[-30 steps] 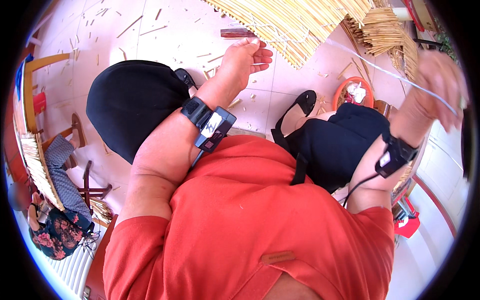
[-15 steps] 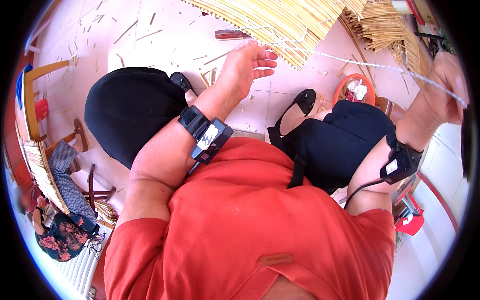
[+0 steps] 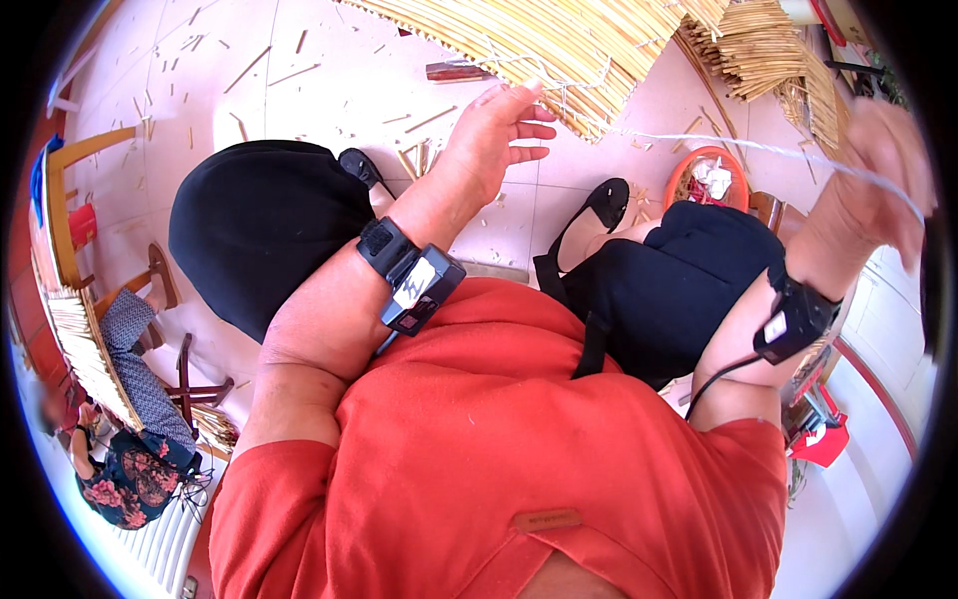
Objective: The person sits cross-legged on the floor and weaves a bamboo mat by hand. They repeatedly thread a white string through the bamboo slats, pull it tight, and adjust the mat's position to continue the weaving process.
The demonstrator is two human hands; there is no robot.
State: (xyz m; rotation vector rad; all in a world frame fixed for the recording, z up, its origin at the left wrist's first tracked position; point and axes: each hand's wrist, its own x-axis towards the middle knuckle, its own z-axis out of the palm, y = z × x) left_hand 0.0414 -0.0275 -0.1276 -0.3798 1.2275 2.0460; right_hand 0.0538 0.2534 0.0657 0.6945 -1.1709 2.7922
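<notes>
A mat of pale straw-like stalks (image 3: 599, 40) reaches down from the top edge, with white string lashed across its near corner. My left hand (image 3: 484, 140) is at that corner. Its thumb tip lies against the mat's edge, while the other fingers stretch to the right, apart from one another. From the corner a white cord (image 3: 738, 142) runs right to my right hand (image 3: 883, 175), raised near the right rim. That hand is blurred by motion, its fingers curled where the cord passes. The cord sags slightly.
An orange basin (image 3: 708, 180) with white scraps stands beyond my right knee. Stalk pieces (image 3: 427, 122) litter the tiled floor. More bundled stalks (image 3: 763, 55) lie at the upper right. Another person in a floral top (image 3: 135, 474) sits at the lower left, near a wooden frame (image 3: 60, 220).
My left thumb has moved right, over the mat's edge. My right hand has shifted slightly and blurred, and the cord now hangs a little slacker.
</notes>
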